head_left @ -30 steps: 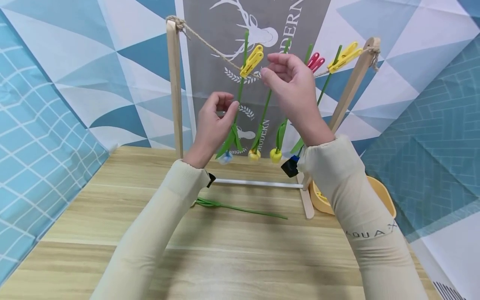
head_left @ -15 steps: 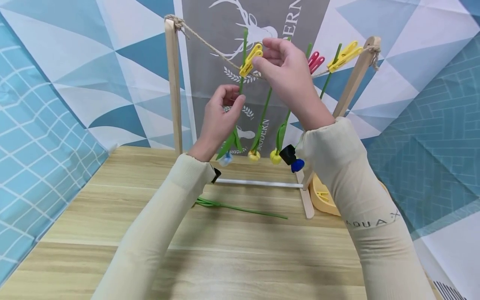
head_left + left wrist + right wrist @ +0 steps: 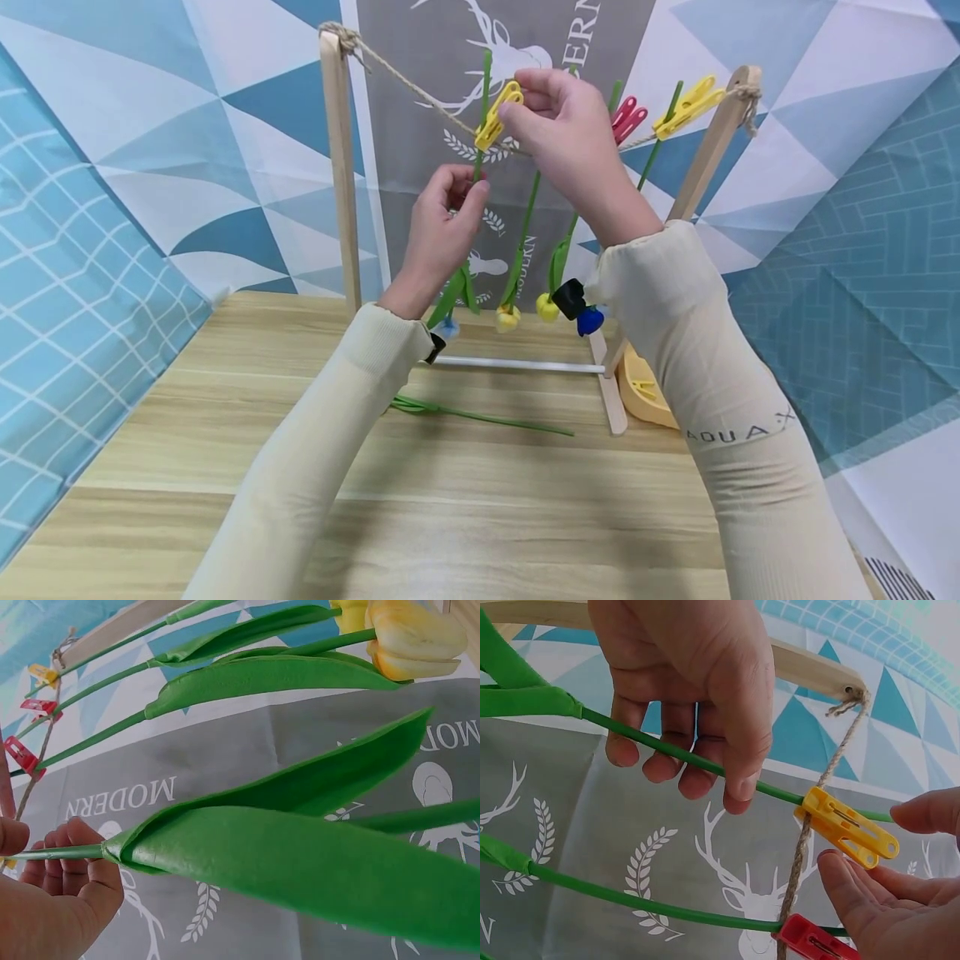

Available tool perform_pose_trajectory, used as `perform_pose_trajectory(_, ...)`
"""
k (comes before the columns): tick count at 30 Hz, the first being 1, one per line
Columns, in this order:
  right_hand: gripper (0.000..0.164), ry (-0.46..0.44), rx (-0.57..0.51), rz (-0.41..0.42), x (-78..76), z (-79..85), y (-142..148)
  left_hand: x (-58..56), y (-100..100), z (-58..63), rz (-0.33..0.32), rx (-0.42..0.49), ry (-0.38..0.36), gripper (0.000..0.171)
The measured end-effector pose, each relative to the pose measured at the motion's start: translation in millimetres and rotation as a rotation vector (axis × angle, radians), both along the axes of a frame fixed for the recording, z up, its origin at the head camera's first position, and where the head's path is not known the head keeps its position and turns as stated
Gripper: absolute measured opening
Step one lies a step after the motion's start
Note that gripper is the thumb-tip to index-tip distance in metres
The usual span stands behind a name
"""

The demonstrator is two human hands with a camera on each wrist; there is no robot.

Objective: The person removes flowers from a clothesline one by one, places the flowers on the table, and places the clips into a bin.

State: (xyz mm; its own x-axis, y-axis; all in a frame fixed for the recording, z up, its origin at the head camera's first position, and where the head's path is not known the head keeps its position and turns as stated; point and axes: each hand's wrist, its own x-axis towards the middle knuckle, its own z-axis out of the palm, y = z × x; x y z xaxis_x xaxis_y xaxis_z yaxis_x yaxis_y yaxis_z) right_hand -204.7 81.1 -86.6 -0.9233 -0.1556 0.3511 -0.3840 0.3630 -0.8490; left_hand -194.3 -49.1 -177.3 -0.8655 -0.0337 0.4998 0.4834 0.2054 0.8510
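Note:
An artificial tulip with a pale blue bloom (image 3: 447, 328) hangs head down from a twine line (image 3: 796, 874), fixed there by a yellow clothespin (image 3: 829, 814). My left hand (image 3: 442, 225) holds its green stem (image 3: 667, 750) between thumb and fingers, below the clothespin. Broad green leaves (image 3: 300, 870) spread just beyond that hand in the left wrist view. Around the clothespin's handle end is my right hand (image 3: 570, 142), thumb and forefinger apart on either side of it. Its thumb seems close to the handle; firm contact cannot be made out.
Several other tulips hang to the right, under red clothespins (image 3: 628, 121) and another yellow clothespin (image 3: 688, 108). Wooden posts (image 3: 341, 175) carry the line. One loose tulip (image 3: 487, 419) lies on the table (image 3: 480, 517). A yellow container (image 3: 652, 400) stands by the right foot.
My left hand has risen to the stem and closed its thumb and fingers on it. The right hand has moved left, up to the yellow clothespin.

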Motion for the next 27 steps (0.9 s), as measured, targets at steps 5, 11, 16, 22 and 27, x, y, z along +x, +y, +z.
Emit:
perform_pose_trajectory(5, 0.042, -0.005, -0.033, -0.001, -1.4, 1.4, -2, 1.0, -2, -1.1, -0.023, 0.030, 0.007, 0.024)
perform_pose_trajectory(11, 0.041, -0.010, -0.045, -0.015, -2.7, 3.3, -3, -21.5, -4, -17.5, -0.050, 0.061, 0.036, 0.025)
perform_pose_trajectory(16, 0.037, -0.004, -0.054, -0.028, -2.9, 3.1, -3, -22.1, -3, -18.0, -0.065, 0.069, 0.032, 0.023)
perform_pose_trajectory(22, 0.034, -0.002, -0.063, -0.042, -3.7, 2.1, -1, -22.6, 0, -18.2, -0.066, 0.088, 0.023, 0.023)
perform_pose_trajectory(27, 0.032, 0.011, -0.069, -0.049, -3.4, 1.4, 0, -20.7, 1, -16.9, -0.037, 0.090, 0.030, 0.025)
